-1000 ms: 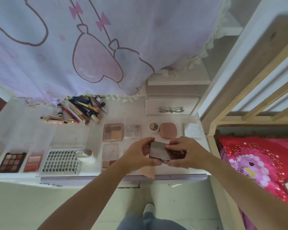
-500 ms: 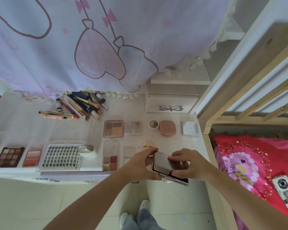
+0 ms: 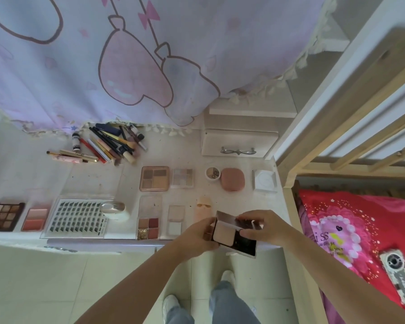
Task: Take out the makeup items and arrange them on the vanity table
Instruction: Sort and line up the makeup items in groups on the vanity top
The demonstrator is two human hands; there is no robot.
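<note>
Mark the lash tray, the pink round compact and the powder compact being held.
Lash tray [image 3: 76, 218]: head view, middle of the lash rows.
Pink round compact [image 3: 232, 179]: head view, centre of its lid.
Powder compact [image 3: 223, 233]: head view, on the pale powder pan.

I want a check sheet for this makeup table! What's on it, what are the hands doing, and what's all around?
Surface: white vanity table, marked with smudges, mostly covered.
Job's things: open compact held above the front edge; brushes and pencils piled at the back left; dark eyeshadow palette, blush palette and lash tray at the front left; rose-gold palette in the middle; pink compact at the right.
Clutter: nothing seen beyond the makeup.
Grippers: left hand holds the compact's base; right hand grips its lid.
Cables: nothing seen.
Surroundings: cartoon curtain behind, small drawer, red bedding at the right.
</note>
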